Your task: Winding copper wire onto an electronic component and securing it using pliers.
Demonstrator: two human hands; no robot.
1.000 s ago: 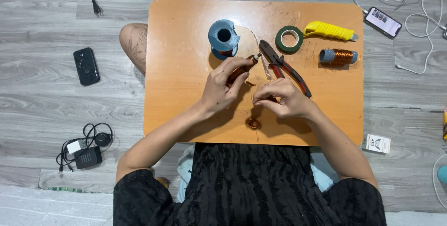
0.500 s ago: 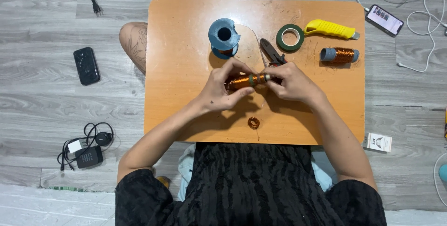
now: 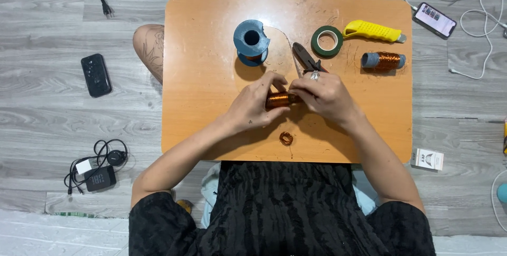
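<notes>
Orange wood makes up the low table (image 3: 200, 76), the largest thing here, standing on grey plank flooring with the person seated at its near edge. Both hands meet over the middle of the tabletop. The left hand (image 3: 253, 109) is curled round the left end of a copper coil (image 3: 279, 99), fingers and thumb closed on it. The right hand (image 3: 328, 97) grasps the coil's right end, its knuckles hiding that end. The coil is a short cylinder wound in copper wire; its long axis runs left to right across the table, almost level, one end in each hand. Whether it rests on the wood or is lifted just clear cannot be told.

Behind the hands stands a blue spool (image 3: 251, 41), upright with its hole facing the camera, and a thin wire curves from it toward the hands. Right of it lies a yellow knife (image 3: 372, 30), long axis left to right. Pliers (image 3: 304, 57) lie between spool and right hand, their handles under that hand. A green tape roll (image 3: 327, 41) lies flat just beside the knife. A second spool (image 3: 384, 61), wound with copper, lies on its side near the right edge. Nearest the person sits a small copper ring (image 3: 286, 139), apart from the hands.
</notes>
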